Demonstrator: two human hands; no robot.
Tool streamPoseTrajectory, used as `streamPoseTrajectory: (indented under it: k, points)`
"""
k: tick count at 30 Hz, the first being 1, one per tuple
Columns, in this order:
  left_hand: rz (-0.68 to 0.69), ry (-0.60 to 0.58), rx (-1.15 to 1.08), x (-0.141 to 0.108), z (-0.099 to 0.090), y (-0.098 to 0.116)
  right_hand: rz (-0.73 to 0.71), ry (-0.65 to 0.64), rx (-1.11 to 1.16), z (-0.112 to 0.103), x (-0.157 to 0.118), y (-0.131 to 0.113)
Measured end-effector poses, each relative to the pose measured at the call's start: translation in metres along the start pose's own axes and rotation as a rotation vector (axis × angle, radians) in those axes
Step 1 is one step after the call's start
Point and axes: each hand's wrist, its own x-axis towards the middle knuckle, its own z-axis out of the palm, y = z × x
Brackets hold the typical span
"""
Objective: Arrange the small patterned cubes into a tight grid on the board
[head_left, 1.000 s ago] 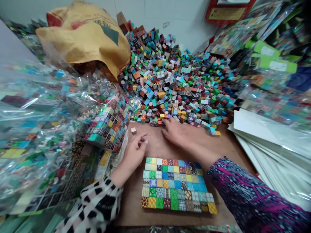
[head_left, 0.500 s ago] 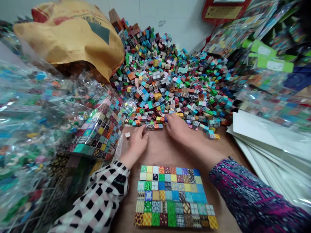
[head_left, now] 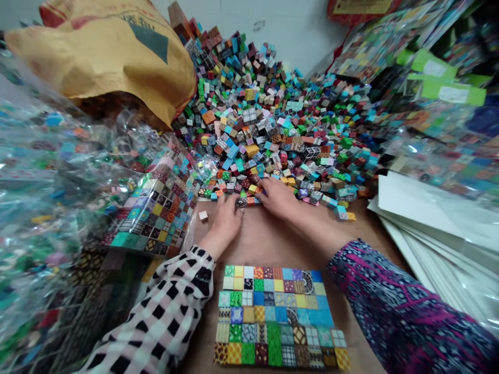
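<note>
A short row of patterned cube blocks [head_left: 250,201], with a wheel print at its left end, lies at the front edge of the block pile. My left hand [head_left: 226,221] is closed at the row's left end, thumb and forefinger around the wheel-print block. Just right of it, my right hand [head_left: 278,198] reaches over the row's right end, fingers bent around a small block [head_left: 258,190] that they partly hide. Nearer me lies a flat mosaic slab of joined patterned cubes [head_left: 278,317], touched by neither hand. A single white cube [head_left: 203,215] sits left of my left hand.
The large heap of loose cubes [head_left: 249,124] rises against the wall. A yellow sack [head_left: 117,57] and clear bags of pieces [head_left: 50,197] crowd the left, with a wrapped cube stack [head_left: 156,208]. White boards [head_left: 421,213] lie right on the brown table [head_left: 265,239].
My right hand has moved left, closer to my left hand, and now covers part of the row's right end. My left hand shifts slightly right. The camera view has shifted a little.
</note>
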Motion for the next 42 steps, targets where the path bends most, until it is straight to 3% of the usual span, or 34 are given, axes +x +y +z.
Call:
streamPoseTrajectory:
  k: [6, 14, 23, 27, 31, 37, 42]
  points:
    - [0.018, -0.009, 0.038, 0.005, 0.002, -0.001, 0.018, 0.026, 0.06, 0.005, -0.004, 0.006]
    - [0.086, -0.018, 0.038, 0.0, 0.0, -0.007, 0.023, 0.104, 0.295, -0.003, -0.014, 0.019]
    - [0.293, -0.141, -0.082, -0.025, -0.011, -0.026, -0.118, -0.083, 0.224, -0.005, -0.03, 0.006]
    - [0.22, -0.14, -0.245, -0.033, -0.01, -0.031, -0.197, -0.206, 0.31, -0.001, -0.035, -0.007]
    - [0.135, -0.161, -0.257, -0.034, -0.011, -0.03, -0.261, -0.222, 0.384, 0.0, -0.039, -0.015]
    - [0.244, -0.123, -0.23, -0.034, -0.014, -0.027, -0.399, -0.246, 0.439, -0.007, -0.046, -0.02]
    - [0.258, -0.166, -0.218, -0.036, -0.015, -0.026, -0.342, -0.278, 0.269, -0.014, -0.056, -0.014]
